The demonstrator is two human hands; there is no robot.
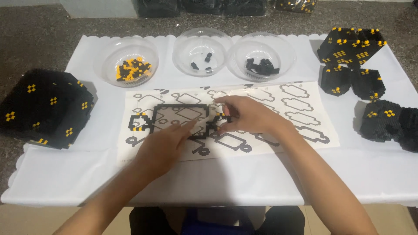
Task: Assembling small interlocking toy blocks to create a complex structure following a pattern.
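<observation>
- Two hands work: my left hand (163, 146) points one finger onto the black brick frame (180, 119).
- My right hand (246, 115) pinches its yellow-black end (223, 117).
- Outline closed; the middle stays unfilled.

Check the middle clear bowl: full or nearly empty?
Nearly empty. The middle bowl holds only a few black pieces; most of its clear bottom shows.

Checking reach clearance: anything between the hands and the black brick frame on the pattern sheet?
Nothing visible. The left hand lies with its forefinger over the black brick frame, and the right hand is at the frame's right edge. The three clear bowls sit behind.
</observation>
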